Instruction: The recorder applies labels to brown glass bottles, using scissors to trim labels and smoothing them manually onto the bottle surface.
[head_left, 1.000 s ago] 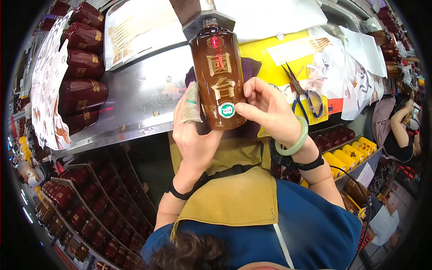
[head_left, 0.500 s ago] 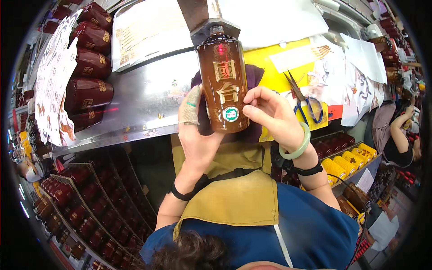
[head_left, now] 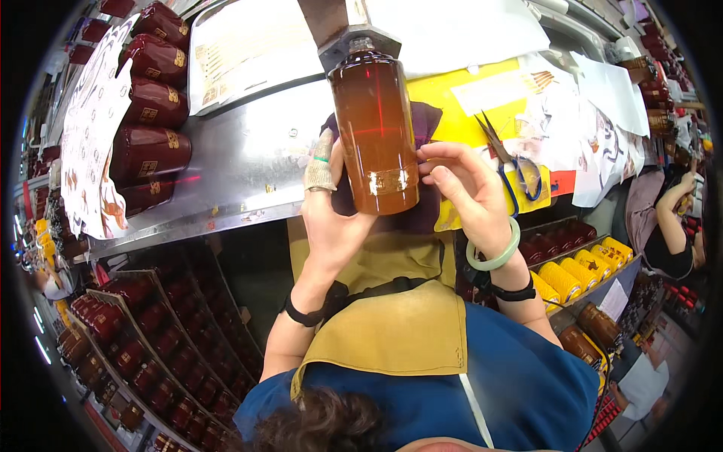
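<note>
An amber-brown glass bottle [head_left: 375, 128] lies with its neck in a V-shaped metal holder [head_left: 354, 47] and its base toward me. Its plain side faces up; thin red light lines cross the glass, and a small gold mark shows near the base. Cloth covers on its fingers, my left hand [head_left: 328, 218] holds the bottle's lower left side, its thumb by the base. My right hand [head_left: 476, 197] is at the lower right side, index fingertip against the glass, thumb raised off it and fingers apart. Dark purple cloth [head_left: 425, 124] lies beneath the bottle.
Blue-handled scissors [head_left: 516, 169] lie on a yellow sheet [head_left: 467, 105] at the right, near white papers [head_left: 602, 143]. Dark red bottles [head_left: 154, 154] line the metal table's left end. Below stand racks of bottles [head_left: 143, 354] and, at right, a crate of yellow containers [head_left: 580, 271].
The bottle has turned about its long axis: the side with gold characters and a round green-white sticker has gone from view. My right thumb has come away from the glass.
</note>
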Demonstrator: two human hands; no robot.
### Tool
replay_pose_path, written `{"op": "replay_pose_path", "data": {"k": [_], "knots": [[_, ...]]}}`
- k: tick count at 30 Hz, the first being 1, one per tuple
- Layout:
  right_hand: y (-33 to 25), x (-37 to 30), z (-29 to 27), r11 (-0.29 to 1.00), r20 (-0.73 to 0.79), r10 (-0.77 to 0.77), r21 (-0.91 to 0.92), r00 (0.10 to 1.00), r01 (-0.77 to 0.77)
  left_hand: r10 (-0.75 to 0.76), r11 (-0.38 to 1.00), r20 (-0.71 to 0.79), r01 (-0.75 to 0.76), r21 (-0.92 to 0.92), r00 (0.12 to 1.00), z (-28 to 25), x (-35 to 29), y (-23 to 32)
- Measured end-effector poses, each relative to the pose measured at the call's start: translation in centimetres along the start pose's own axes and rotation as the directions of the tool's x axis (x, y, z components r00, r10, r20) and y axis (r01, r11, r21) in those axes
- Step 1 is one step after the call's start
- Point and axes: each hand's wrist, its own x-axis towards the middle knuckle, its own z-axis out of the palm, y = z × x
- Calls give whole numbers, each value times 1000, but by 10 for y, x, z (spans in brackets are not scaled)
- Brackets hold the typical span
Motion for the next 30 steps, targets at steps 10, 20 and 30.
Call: {"op": "replay_pose_path", "data": {"k": [10, 20, 30], "knots": [[5, 1, -1, 998, 11, -41, -50, 999, 42, 52, 999, -110, -52, 9, 993, 4, -3, 0], [7, 1, -1, 999, -22, -34, -33, 999, 33, 80, 997, -118, -81, -1, 990, 3, -4, 15], [-25, -87, -32, 810, -334, -463, -535, 821, 239, 204, 978, -49, -202, 44, 978, 9, 2, 9]]}}
